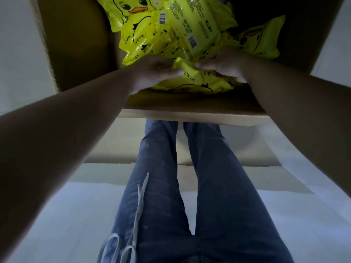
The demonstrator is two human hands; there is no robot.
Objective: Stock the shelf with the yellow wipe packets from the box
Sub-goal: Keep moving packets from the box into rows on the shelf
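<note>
Lifting a packet out of the box

Left hand [155,70] and right hand [226,65] grip the near yellow wipe packet [197,80] at 12 o'clock inside the box [79,54]; lifting level should clear the rim

Left arm: bare, enters from the lower left of the frame, runs diagonally up toward centre. Left hand [153,71]: just left of centre in the upper half, back of hand to the camera, fingers curled, gripping the left end of a yellow wipe packet [197,80]. Right arm: bare, enters from the right edge, angled up and inward. Right hand [224,63]: just right of centre, fingers curled over the packet's right end. Both hands close together, blurred. Legs: in blue jeans, lower centre, side by side.
</note>
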